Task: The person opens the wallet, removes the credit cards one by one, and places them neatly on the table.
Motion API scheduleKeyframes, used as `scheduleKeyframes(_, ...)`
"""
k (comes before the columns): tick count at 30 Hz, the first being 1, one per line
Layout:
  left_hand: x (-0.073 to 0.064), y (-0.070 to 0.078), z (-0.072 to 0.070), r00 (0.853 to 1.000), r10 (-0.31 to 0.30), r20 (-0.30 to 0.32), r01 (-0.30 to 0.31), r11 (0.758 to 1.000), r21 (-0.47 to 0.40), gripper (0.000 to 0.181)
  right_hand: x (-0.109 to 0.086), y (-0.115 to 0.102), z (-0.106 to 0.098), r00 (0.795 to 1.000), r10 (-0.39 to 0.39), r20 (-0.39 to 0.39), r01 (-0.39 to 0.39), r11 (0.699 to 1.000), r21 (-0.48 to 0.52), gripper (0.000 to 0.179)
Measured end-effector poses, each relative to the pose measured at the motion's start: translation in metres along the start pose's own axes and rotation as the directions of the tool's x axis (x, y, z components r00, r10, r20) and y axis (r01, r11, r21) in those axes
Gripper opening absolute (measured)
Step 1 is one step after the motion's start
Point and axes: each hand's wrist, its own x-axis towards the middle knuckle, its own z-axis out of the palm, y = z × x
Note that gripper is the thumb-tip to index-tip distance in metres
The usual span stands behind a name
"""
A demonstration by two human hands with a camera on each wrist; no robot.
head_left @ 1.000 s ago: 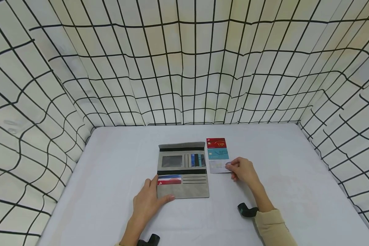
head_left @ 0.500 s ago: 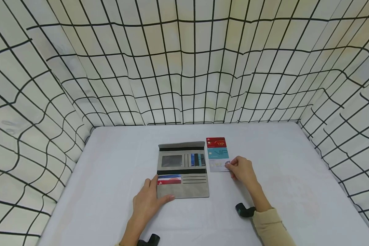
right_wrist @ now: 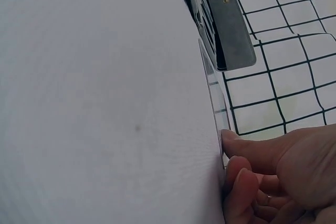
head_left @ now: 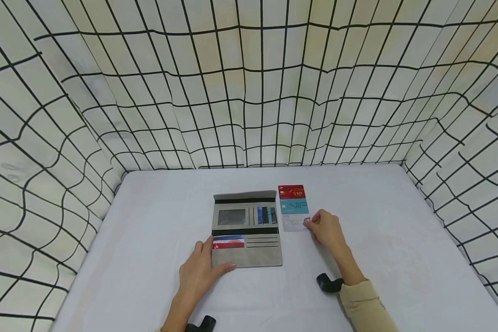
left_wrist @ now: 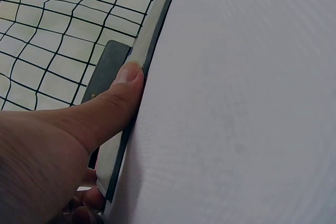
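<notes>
A grey wallet [head_left: 265, 258] lies unfolded on the white table, with cards in its slots and a red, white and blue card [head_left: 229, 245] in the lower left one. My left hand [head_left: 199, 272] grips its near left corner, the thumb [left_wrist: 126, 85] over the front edge and the fingers along the left side. Just right of the wallet, a red VIP card [head_left: 292, 191], a teal VIP card [head_left: 294, 206] and a white card [head_left: 292, 223] form a column. The right hand [head_left: 327, 229] pinches the white card's near right corner; its fingertips cover that corner.
The white-covered table [head_left: 149, 221] ends at the back against a pale wall with black netting [head_left: 249, 110], which also rises on both sides. A black wrist device [head_left: 329, 283] sits by the right sleeve [head_left: 363, 299], another black device [head_left: 203, 324] by the left wrist.
My right hand has shifted slightly forward and left, sliding the white card a little further under or against the teal one. The left hand and wallet stay in place.
</notes>
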Motion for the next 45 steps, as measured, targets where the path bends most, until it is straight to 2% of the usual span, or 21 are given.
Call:
scheduleKeyframes(12,0.0002,-0.0009,0.0,1.0,-0.001,-0.001,0.001,1.0,0.0,0.104,0.0034,0.0026,0.0024,1.0,-0.02,0.006,0.02,0.999,-0.026,0.025)
scheduleKeyframes(24,0.0007,-0.0016,0.0008,1.0,0.006,-0.006,-0.006,1.0,-0.009,0.103,0.0075,0.0094,-0.0018,1.0,-0.011,0.018,0.011,1.0,-0.003,0.033)
scheduleKeyframes(37,-0.0004,-0.0015,-0.0004,1.0,0.002,0.003,-0.002,1.0,-0.017,0.105,0.0017,0.0021,-0.0014,1.0,0.003,0.017,-0.004,1.0,0.024,0.029)
scheduleKeyframes(45,-0.0009,-0.0017,0.0004,1.0,0.003,-0.007,-0.003,1.0,-0.014,0.105,0.001,0.0013,0.0033,1.0,-0.02,-0.009,0.02,1.0,0.018,0.027)
